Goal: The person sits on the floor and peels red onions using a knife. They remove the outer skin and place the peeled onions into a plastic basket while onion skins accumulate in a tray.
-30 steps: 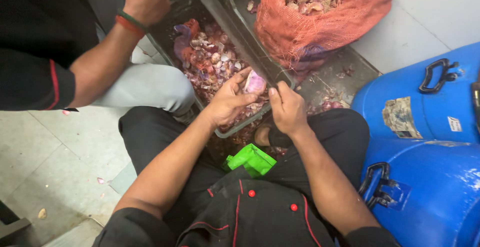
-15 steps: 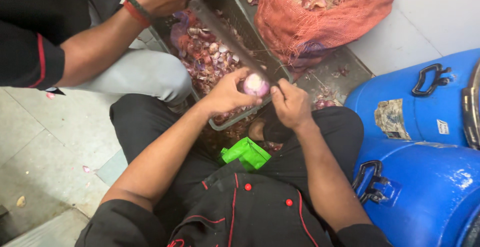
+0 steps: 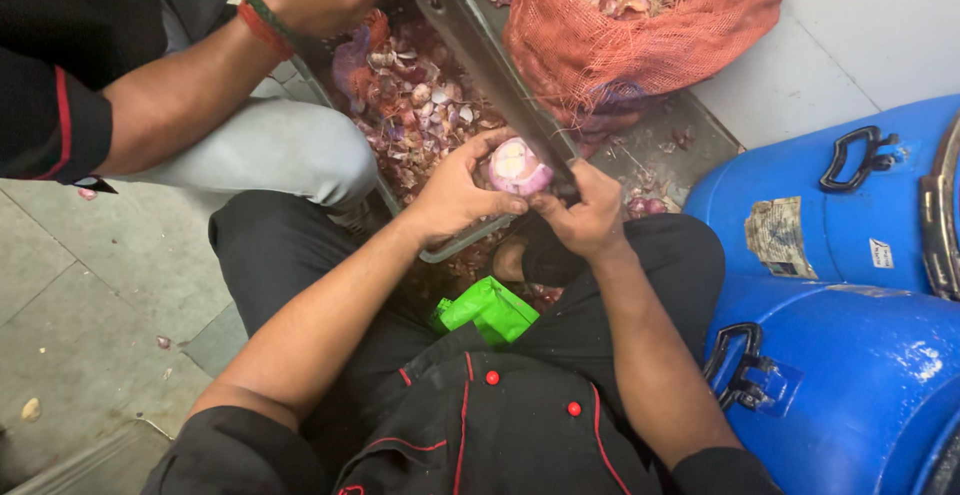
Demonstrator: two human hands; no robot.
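Note:
My left hand (image 3: 458,195) cups a half-peeled pink onion (image 3: 515,167) over a grey tray. My right hand (image 3: 582,217) grips the handle of a long dark knife (image 3: 490,60), whose blade runs up and left past the onion. The knife's edge lies against the onion's right side. The tray (image 3: 455,247) holds a heap of purple onion skins (image 3: 405,105). I sit on the floor in black trousers and a black jacket with red buttons.
A second person's arm (image 3: 200,85) with a red wristband reaches into the tray's far end. An orange mesh sack of onions (image 3: 640,25) stands behind. Two blue drums (image 3: 840,285) crowd the right side. A green plastic piece (image 3: 487,310) lies between my legs.
My hands have turned the onion so its pale cut face shows more. The view has shifted slightly; the other person's hand stays at the tray's far end.

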